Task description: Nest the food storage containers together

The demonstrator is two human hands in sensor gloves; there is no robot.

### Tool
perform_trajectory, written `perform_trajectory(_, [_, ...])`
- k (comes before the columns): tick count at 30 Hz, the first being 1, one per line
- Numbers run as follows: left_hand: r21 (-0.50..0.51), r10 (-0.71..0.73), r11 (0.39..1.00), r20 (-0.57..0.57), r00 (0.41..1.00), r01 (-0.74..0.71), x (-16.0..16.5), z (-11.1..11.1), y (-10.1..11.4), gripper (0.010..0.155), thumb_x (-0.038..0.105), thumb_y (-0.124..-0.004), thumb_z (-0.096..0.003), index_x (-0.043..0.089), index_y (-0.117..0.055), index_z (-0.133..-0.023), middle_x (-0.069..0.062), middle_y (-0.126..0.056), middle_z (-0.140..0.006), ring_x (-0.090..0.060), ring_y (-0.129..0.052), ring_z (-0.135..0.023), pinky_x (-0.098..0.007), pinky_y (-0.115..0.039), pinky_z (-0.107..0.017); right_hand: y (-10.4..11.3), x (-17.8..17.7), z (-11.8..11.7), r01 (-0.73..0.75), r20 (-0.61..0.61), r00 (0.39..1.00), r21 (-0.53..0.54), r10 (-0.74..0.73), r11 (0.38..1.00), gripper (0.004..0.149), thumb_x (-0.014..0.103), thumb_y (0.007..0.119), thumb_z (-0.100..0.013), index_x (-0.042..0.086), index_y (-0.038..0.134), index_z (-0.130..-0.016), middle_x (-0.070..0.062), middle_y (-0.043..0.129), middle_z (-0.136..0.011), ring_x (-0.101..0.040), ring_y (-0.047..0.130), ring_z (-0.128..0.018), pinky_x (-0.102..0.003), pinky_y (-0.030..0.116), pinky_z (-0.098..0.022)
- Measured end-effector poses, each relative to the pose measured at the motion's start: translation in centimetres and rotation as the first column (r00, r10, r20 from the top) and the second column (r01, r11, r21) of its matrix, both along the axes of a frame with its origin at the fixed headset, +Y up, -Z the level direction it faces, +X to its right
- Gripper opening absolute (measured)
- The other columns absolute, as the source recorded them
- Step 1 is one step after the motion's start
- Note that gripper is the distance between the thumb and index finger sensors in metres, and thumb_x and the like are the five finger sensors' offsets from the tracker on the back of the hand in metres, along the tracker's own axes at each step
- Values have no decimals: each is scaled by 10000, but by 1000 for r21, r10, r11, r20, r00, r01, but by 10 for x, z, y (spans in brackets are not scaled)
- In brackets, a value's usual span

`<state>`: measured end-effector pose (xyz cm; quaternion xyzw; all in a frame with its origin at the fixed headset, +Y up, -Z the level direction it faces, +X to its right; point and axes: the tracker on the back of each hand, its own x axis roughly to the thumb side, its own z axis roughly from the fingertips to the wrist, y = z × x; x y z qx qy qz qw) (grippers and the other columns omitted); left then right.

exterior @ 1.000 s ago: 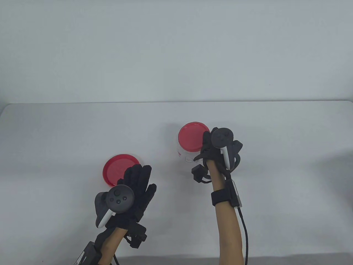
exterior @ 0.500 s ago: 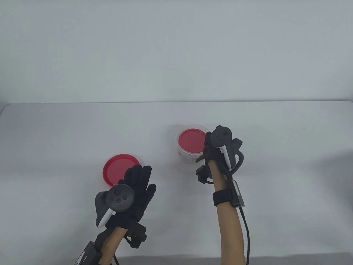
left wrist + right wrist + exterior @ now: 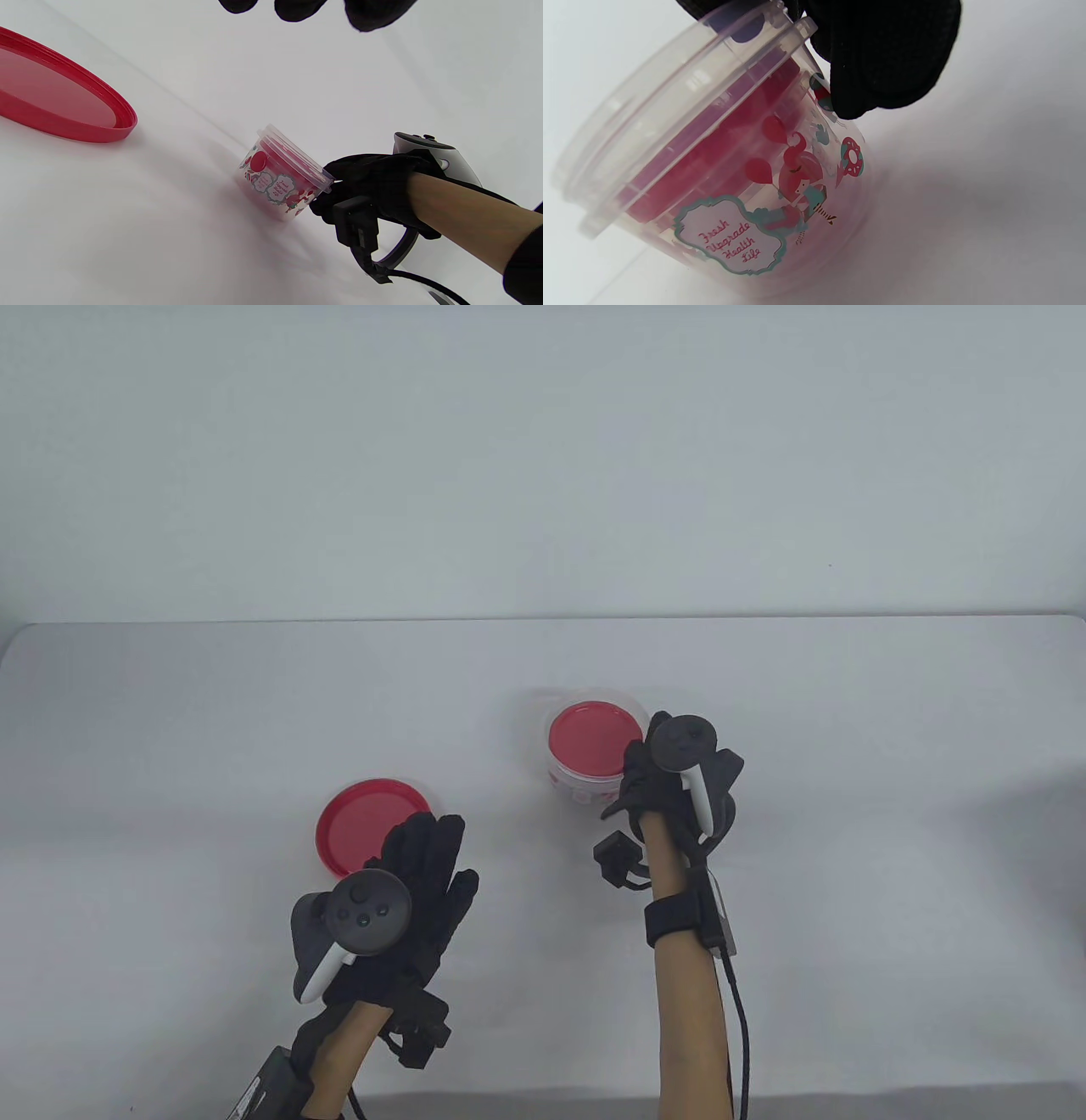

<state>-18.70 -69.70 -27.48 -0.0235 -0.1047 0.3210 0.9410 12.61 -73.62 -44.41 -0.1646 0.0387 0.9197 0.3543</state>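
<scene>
A clear tub (image 3: 580, 792) with a printed label stands mid-table, and a smaller container with a red lid (image 3: 594, 738) sits inside it. My right hand (image 3: 636, 757) pinches the tub's right rim; in the right wrist view one finger (image 3: 882, 55) lies outside the wall of the tub (image 3: 725, 178) and another shows through it inside. A loose red lid (image 3: 361, 819) lies flat to the left. My left hand (image 3: 411, 861) is open with fingers spread, at the lid's near right edge. In the left wrist view the lid (image 3: 55, 101), the tub (image 3: 282, 178) and my right hand (image 3: 369, 186) show.
The white table (image 3: 170, 729) ends at a far edge against a plain pale wall. A cable runs from my right wrist down to the near edge.
The red-lidded container has gone down into the clear tub; its lid now sits below the clear rim. My right hand has drawn slightly back and down. My left hand has not moved.
</scene>
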Motion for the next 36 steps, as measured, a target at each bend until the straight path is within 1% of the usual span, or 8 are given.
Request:
perform_trajectory(3, [-5,0,1000,-2,1000,0,0,0,0,666,532,-477,-656,321,-231,-1238,-98,-175,-1309,-435,-167,-1173,-660,-179,-776,-1,1,8,10,-24,1000,-6,-10,1000,591,307,591,-648,93,342,-1139,-272,500,-1092,-379,831,-688,-404,794,-406])
perform_trajectory(5, [-7,-5,1000,-2,1000,5,0,0,-1,664,532,-476,-657,322,-232,-1237,-101,-174,-1308,-431,-168,-1174,-660,-178,-775,-2,2,16,36,-46,998,-11,-36,999,596,310,587,-649,69,337,-1134,-274,495,-1089,-385,827,-690,-407,792,-408])
perform_trajectory(9, [-6,-16,1000,-2,1000,16,1,0,-1,665,532,-476,-657,321,-229,-1238,-98,-176,-1308,-431,-168,-1174,-660,-180,-776,-5,4,40,109,-112,987,-25,-111,994,606,317,584,-650,68,315,-1133,-275,483,-1092,-398,816,-696,-416,785,-417])
perform_trajectory(17, [-2,-38,999,-2,999,38,2,2,-2,665,532,-474,-658,320,-228,-1238,-98,-173,-1308,-433,-166,-1173,-660,-179,-776,-8,2,93,137,-227,964,-29,-140,990,611,325,584,-651,66,314,-1135,-283,484,-1091,-404,808,-699,-419,781,-420])
perform_trajectory(22, [-8,-55,998,3,998,55,4,2,-5,664,532,-474,-657,321,-227,-1237,-107,-171,-1307,-436,-165,-1171,-659,-180,-776,-10,-2,119,160,-283,945,-29,-161,987,616,328,588,-651,65,314,-1135,-285,492,-1088,-407,805,-699,-421,781,-418])
perform_trajectory(25, [-9,-71,997,10,997,71,7,3,-6,666,532,-473,-658,319,-227,-1238,-90,-171,-1308,-434,-167,-1172,-660,-181,-776,-10,-4,130,161,-311,936,-32,-163,986,618,329,590,-650,61,315,-1134,-285,496,-1085,-410,805,-695,-422,782,-416])
perform_trajectory(32, [-20,-81,997,10,997,81,8,3,-7,665,532,-473,-658,318,-228,-1238,-104,-170,-1307,-433,-165,-1172,-659,-181,-776,-14,-9,152,184,-356,917,-16,-178,983,626,343,592,-651,56,318,-1135,-287,506,-1080,-410,811,-682,-414,786,-405])
perform_trajectory(36, [-41,-74,996,13,997,75,8,2,-9,666,532,-473,-658,317,-226,-1239,-106,-168,-1306,-434,-162,-1171,-659,-180,-776,-16,-8,156,208,-369,907,-22,-202,978,642,363,593,-652,50,305,-1132,-294,516,-1069,-368,857,-604,-375,802,-355])
